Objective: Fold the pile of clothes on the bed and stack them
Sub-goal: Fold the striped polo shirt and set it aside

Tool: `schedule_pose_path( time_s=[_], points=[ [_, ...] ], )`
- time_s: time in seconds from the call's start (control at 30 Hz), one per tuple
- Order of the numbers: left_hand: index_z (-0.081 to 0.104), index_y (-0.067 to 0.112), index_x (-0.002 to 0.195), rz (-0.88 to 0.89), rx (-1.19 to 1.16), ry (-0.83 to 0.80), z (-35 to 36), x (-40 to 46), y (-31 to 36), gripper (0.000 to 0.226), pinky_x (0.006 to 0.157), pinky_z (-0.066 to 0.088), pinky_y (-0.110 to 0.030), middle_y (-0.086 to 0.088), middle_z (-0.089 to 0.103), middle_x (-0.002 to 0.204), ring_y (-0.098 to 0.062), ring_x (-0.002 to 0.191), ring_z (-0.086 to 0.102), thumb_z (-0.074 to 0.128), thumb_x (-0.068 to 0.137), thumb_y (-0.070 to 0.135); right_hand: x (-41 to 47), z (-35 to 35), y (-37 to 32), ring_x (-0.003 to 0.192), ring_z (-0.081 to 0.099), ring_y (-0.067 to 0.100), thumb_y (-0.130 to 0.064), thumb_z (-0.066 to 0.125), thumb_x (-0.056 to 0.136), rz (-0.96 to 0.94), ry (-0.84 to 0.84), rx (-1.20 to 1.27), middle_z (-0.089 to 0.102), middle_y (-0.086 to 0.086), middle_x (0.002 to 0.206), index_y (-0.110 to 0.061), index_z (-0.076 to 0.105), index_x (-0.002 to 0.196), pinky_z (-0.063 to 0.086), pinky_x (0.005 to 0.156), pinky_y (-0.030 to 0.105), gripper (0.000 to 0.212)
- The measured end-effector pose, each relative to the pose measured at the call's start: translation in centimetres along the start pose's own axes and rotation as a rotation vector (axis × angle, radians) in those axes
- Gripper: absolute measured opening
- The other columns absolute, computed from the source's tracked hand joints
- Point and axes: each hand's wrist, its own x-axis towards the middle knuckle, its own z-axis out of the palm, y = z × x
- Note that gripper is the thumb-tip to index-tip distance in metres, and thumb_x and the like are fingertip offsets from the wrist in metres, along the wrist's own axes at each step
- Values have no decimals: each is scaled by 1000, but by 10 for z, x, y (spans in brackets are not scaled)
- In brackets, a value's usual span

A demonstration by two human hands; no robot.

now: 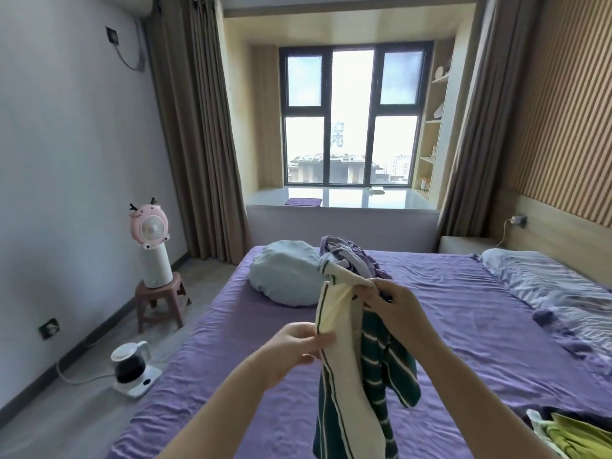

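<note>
You hold a striped knit garment [351, 352] above the bed [251, 376].
Left hand [291, 349] pinches its cream edge; right hand [394, 309] grips the bunched top.

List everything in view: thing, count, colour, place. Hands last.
Striped knit garment: one, cream and dark green, held up over the bed.
Bed sheet: one, purple, covering the bed.
Round cushion: one, pale blue, far side of the bed.
Crumpled clothes pile: one, lilac, beside the cushion.
Green clothes: some, bottom right.
Cartoon fan: one, pink and white, on a stool.
Kettle: one, floor.
Left hand: grips the garment's edge.
Right hand: grips its top.
</note>
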Motion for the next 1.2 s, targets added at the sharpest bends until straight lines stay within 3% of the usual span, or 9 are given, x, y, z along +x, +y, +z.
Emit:
schedule_pose_path(
  time_s=[0.13,0.23,0.37,0.5,0.6,0.7,0.87,1.07,1.2],
  points=[
    [62,9,90,122,-292,150,-6,2,16,24,62,49,-27,-3,60,75,-14,64,57,64,80,31,-6,-13,6,59,56,12,-31,60,92,137,-61,64,63,0,66,-25,72,78,41,58,23,19],
    [60,5,95,177,-194,220,-2,9,39,20,59,42,-30,-8,53,75,-18,64,48,59,90,24,-17,-18,17,65,63,11,-21,58,93,225,-115,83,67,-3,70,-23,70,82,47,60,18,17],
    [64,7,87,207,-36,243,14,20,55,15,61,41,-30,-12,55,78,-20,67,48,59,94,20,-29,-21,24,79,58,25,-5,55,92,307,-98,298,63,12,83,0,62,95,48,80,39,8],
    [64,6,88,225,23,202,31,31,64,13,62,41,-27,-14,56,81,-21,71,48,59,94,17,-38,-21,19,109,61,18,-11,63,89,297,-261,379,65,5,117,-17,46,128,46,97,33,43],
    [65,11,82,233,135,174,34,32,70,16,66,45,-26,-9,60,79,-17,71,52,59,94,20,-44,-17,24,131,36,-7,-12,72,82,151,-499,168,41,-20,138,-31,18,146,33,96,5,86],
    [65,15,77,216,97,195,28,28,78,19,60,48,-23,0,63,70,-12,62,55,59,94,21,-51,-1,33,123,35,-20,-20,77,79,98,-647,35,44,-27,133,-43,10,144,34,94,3,96],
    [63,13,77,209,-53,274,-3,9,91,19,56,49,-24,2,62,65,-12,59,55,58,94,20,-57,35,59,98,59,10,-13,73,83,33,-454,-196,64,-5,101,-28,39,139,42,89,19,67],
    [64,9,95,173,-58,154,-33,-19,98,27,61,54,-22,-3,64,81,-13,68,60,66,78,30,-39,69,48,124,44,6,-7,61,90,79,-495,51,44,-4,141,-20,34,143,37,95,8,61],
    [66,12,93,158,3,189,-44,-31,100,25,61,53,-21,1,64,78,-9,67,60,64,80,33,-34,90,45,85,52,2,1,54,90,95,-472,-48,61,-7,102,-8,56,124,41,70,3,35]
  ],
)
